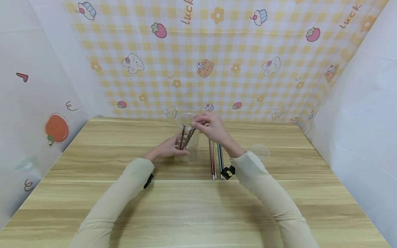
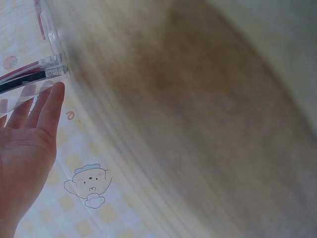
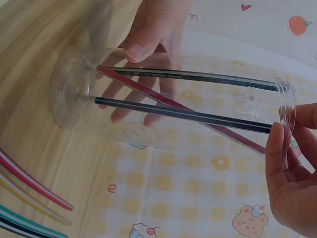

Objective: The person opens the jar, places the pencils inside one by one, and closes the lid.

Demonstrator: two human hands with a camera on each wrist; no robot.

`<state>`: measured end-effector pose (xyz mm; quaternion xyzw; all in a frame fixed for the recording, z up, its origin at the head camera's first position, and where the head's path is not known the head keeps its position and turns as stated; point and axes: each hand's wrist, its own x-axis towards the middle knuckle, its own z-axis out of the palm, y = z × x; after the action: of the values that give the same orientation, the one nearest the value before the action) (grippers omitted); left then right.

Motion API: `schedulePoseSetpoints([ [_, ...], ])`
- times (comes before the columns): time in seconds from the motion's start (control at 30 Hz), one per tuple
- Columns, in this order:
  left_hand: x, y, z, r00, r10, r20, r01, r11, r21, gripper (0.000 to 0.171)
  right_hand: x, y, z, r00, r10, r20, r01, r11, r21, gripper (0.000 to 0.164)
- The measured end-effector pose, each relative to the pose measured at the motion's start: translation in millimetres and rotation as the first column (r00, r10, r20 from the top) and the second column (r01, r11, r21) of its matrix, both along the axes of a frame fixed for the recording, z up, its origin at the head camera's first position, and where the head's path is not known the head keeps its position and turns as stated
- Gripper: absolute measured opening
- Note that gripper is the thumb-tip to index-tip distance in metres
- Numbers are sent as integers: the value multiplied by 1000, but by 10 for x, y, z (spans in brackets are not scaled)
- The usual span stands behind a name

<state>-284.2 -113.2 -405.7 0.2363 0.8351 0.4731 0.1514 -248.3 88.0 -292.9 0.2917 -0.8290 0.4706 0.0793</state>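
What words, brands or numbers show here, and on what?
"luck": yellow-checked backdrop, top middle.
"luck": same backdrop, upper right.
Orange lettering, backdrop's lower right: too small to read.
Faint marks on a dark pencil in the clear jar: too blurred.

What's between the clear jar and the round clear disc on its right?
In the head view, several loose pencils lie between the jar and the disc, with the right forearm crossing the stretch too.
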Motion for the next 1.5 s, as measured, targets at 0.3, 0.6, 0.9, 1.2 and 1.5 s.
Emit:
schedulePoseSetpoints([
  [0.3, 27, 9, 40, 1000, 11, 1, -11, 1000, -28, 96, 151, -4, 115, 996, -50, 68, 62, 981, -182, 18],
  [0.6, 245, 39, 366, 1000, -3, 26, 4, 999, -52, 95, -168, 254, -101, 982, -85, 169, 149, 898, -415, 21],
  [0.9, 241, 25, 356, 999, -7, 32, 8, 999, -34, 94, -321, 576, -393, 911, -119, 395, 218, 952, -216, 29],
  [1.2, 181, 15, 283, 1000, -14, 24, 14, 1000, -25, 96, -445, 774, -745, 837, -179, 517, 210, 978, -1, 30],
  [1.5, 15, -3, 21, 1000, 22, 8, -22, 999, -34, 100, -501, 811, -915, 797, -314, 515, 276, 949, 152, 25],
])
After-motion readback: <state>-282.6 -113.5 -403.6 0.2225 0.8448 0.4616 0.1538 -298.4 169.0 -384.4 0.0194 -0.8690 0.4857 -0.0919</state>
